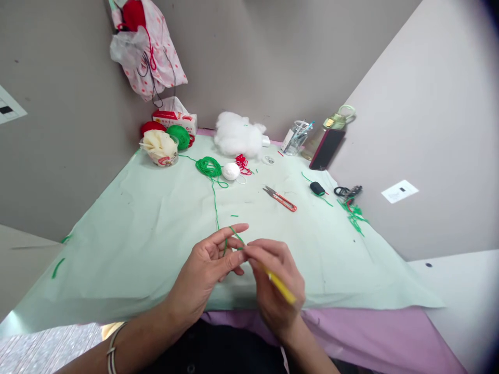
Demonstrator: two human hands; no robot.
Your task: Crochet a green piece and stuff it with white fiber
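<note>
My left hand (214,259) holds green yarn (215,205), which loops over the raised index finger and passes between the fingers. Thumb and middle finger pinch the work at its tip, too small to make out. My right hand (277,278) is closed around a crochet hook with a yellow handle (283,288), its tip hidden where both hands meet. From the left hand the strand runs back to a loose coil of green yarn (208,167) on the table. Beside the coil sits a small white ball (231,171).
Red-handled thread snips (280,198) lie mid-table. Behind are white stuffing (238,135), a tub (159,148), a tissue box (177,122), a jar of tools (296,139), and a phone (327,149) against a bottle (335,122). A black yarn piece (317,188) and green scraps (355,215) lie right.
</note>
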